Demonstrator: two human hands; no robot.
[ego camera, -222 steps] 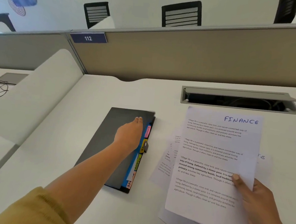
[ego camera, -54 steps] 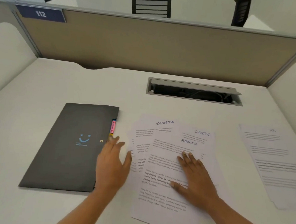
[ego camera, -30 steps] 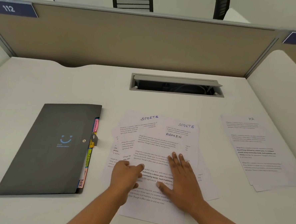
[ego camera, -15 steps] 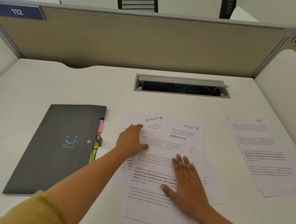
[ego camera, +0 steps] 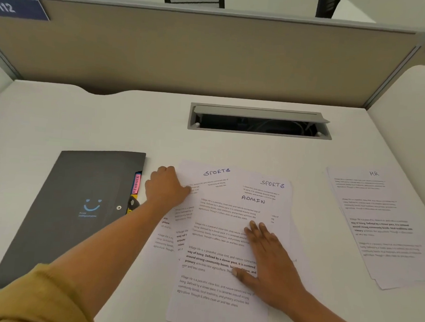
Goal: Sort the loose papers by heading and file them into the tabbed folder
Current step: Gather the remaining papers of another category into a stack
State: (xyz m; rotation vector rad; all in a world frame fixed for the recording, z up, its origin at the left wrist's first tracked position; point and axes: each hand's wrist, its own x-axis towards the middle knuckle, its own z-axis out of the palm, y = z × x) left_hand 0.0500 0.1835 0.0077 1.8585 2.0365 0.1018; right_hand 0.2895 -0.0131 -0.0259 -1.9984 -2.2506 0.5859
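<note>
left hand (ego camera: pixel 167 186): fingers grip SPORTS sheet (ego camera: pixel 215 172) edge | right hand (ego camera: pixel 272 261): fingers flat, pressing ADMIN sheet (ego camera: pixel 221 236)

Dark grey flat tabbed folder (ego camera: pixel 79 210), left-centre of frame: closed, lying flat, skewed a bit. Blue smiley print on the cover, snap stud nr its right edge. Coloured tabs stick out along that edge; the pink tab (ego camera: pixel 136 183) reads FINANCE, w/ yellow just below it.

Centre frame: fanned pile of white printed sheets (ego camera: pixel 169 242). On top is the white ADMIN sheet (ego camera: pixel 220 261), running down to the bottom of frame. Two sheets peek out above it: left SPORTS sheet (ego camera: pixel 215 173) up-left, right SPORTS sheet (ego camera: pixel 272 184) up-right. More edges show on the pile's left side.

Far right, well apart: white HR stack (ego camera: pixel 381 226), flat, slightly skewed, a 2nd sheet's edge showing under it.
</note>
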